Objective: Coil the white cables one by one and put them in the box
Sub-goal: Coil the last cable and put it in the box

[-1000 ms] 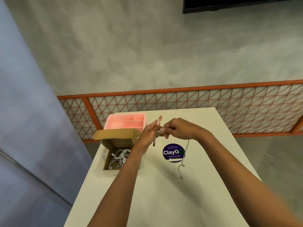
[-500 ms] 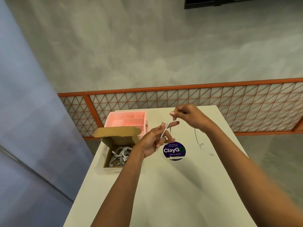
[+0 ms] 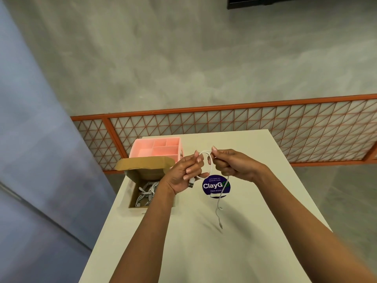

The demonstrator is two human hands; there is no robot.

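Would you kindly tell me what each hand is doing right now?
Left hand: grips the white cable.
Right hand: pinches the same cable.

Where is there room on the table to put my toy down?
The near table is bare, this side of the cable tail. So is the far right corner, beyond the right hand. Crowded: box, tray and left hand at the left.

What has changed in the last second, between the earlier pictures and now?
The right hand came back down to the left hand, and the white cable now forms a loop between them; both still hold it, the tail hanging toward the table. The box, the pink tray and the sticker did not move.
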